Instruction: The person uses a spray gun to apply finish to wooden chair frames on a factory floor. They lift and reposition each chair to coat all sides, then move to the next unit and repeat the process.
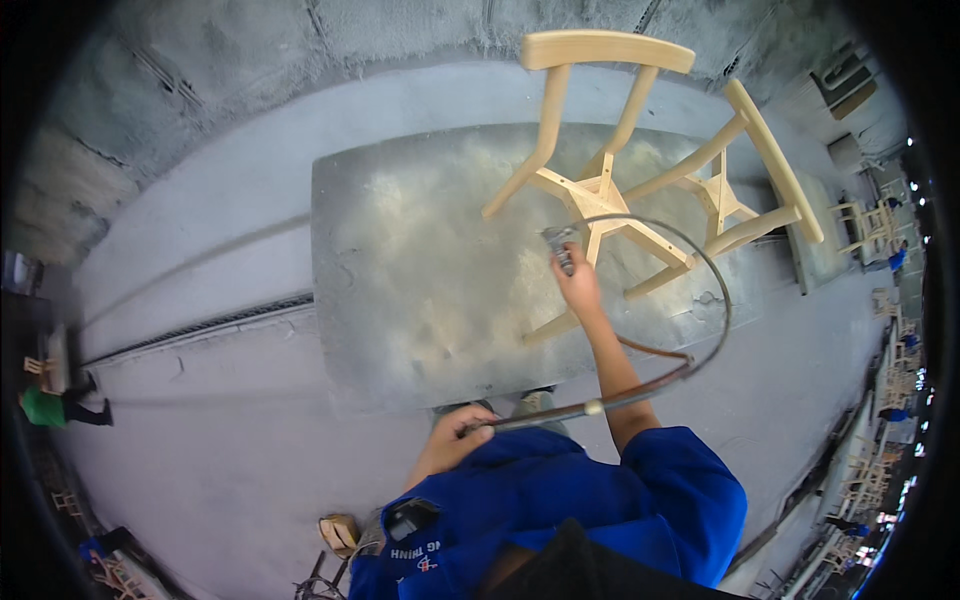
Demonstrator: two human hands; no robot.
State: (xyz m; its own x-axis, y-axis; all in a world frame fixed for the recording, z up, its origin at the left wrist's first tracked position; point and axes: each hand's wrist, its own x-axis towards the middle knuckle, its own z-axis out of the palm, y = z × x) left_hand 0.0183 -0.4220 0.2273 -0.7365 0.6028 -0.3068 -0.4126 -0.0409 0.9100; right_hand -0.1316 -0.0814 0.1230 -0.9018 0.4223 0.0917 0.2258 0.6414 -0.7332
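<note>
In my right hand [580, 285] is a small grey metal spray gun [558, 240], held up over the table beside a bare wooden chair frame [597, 190]. From the gun a dark hose [728, 300] loops out to the right and comes back in front of my body. My left hand [455, 438], low near my waist, is closed round that hose. The seatless chair frame stands on the grey table [400, 290], its backrest at the far side and a cross brace between its legs. Just right of it is a second similar chair frame [715, 195], tilted.
A dusty grey wall [230, 60] rises behind the table. A dark floor channel [210, 328] runs in from the left. A person in green [45, 405] is at the far left. More chair frames [868, 225] and people in blue line the right side. A wooden block [340, 535] lies low left.
</note>
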